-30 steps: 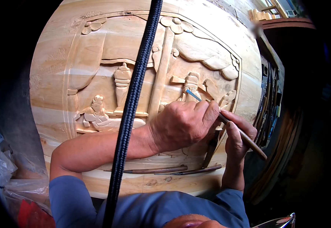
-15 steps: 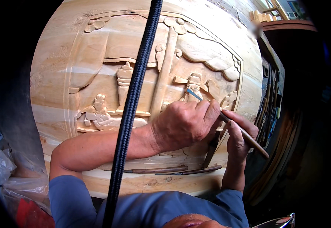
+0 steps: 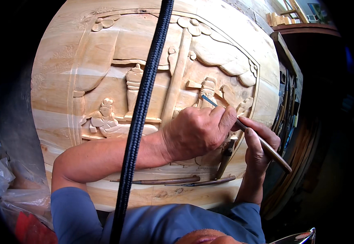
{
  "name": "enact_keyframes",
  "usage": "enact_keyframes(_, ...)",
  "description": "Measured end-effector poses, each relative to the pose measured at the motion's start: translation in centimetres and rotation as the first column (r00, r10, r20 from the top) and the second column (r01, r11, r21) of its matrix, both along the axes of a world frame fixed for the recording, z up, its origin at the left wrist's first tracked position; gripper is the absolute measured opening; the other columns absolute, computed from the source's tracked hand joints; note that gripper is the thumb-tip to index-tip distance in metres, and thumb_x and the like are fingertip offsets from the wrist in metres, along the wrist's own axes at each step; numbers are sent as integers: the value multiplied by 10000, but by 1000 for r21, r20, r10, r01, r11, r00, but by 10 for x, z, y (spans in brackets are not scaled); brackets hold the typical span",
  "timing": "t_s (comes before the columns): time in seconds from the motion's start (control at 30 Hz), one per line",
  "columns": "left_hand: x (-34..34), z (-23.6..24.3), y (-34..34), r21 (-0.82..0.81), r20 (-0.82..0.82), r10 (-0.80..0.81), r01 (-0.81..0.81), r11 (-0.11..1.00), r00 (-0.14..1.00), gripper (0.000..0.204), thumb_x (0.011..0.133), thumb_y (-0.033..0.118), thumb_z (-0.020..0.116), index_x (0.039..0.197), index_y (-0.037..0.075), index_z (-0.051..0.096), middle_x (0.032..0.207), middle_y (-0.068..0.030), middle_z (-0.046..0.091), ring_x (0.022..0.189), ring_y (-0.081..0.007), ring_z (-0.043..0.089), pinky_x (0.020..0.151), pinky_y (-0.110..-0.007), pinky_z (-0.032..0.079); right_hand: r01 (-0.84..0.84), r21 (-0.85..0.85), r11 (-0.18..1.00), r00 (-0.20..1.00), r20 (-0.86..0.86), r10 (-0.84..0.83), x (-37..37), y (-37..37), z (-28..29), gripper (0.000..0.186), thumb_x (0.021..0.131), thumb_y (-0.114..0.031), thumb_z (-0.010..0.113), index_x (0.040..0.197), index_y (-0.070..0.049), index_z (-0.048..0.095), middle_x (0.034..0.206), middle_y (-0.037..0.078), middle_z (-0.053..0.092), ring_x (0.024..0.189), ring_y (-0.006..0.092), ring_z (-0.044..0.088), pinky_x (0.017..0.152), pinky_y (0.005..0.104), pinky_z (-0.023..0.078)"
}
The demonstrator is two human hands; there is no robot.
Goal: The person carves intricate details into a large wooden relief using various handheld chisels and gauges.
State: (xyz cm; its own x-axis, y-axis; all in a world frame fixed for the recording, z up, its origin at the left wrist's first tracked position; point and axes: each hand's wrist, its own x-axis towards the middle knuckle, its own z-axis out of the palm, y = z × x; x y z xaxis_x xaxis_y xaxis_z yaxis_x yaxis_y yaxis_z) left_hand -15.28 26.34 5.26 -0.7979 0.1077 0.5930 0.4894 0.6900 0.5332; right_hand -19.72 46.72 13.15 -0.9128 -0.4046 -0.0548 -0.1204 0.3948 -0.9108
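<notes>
A wood-carving chisel (image 3: 272, 153) with a brown wooden handle and a thin bluish blade slants across the right part of a pale carved wooden panel (image 3: 144, 95). My left hand (image 3: 199, 129) is closed around the blade end, its back towards me. Further down, my right hand (image 3: 262, 140) grips the handle, thumb and fingers wrapped about it. The blade's tip touches or nearly touches a small carved figure (image 3: 208, 87) in relief. Left of it, a post, a second standing figure and a seated figure (image 3: 104, 118) are carved.
Two slim chisels (image 3: 209, 181) lie along the panel's near edge, beside a hammer-like tool (image 3: 225, 158) partly behind my hands. More tools (image 3: 286, 105) line a rack at the right. A black braided cable (image 3: 144, 93) crosses the view. Plastic bags (image 3: 24, 201) sit at lower left.
The chisel handle's end and my right hand have shifted slightly right and down. My left hand stays nearly in place, and the tip remains at the same figure.
</notes>
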Motion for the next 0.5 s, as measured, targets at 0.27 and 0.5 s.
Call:
enact_keyframes(0.27,3,1,2,57,47,13,-16,998,999,283,869,69,712,1135,0,644,789,-61,608,648,-178,682,543,-315,551,-38,19,999,999,-5,39,-4,-3,5,258,996,9,711,1224,36,829,1020,152,858,823,114,761,686,232,564)
enact_keyframes(0.5,3,5,-6,98,50,39,-44,994,998,198,1028,155,681,1082,-23,615,765,-74,588,623,-166,693,520,-308,549,-87,139,986,996,-3,89,-11,-19,19,251,974,6,728,1200,48,829,1044,175,858,926,180,821,819,279,641)
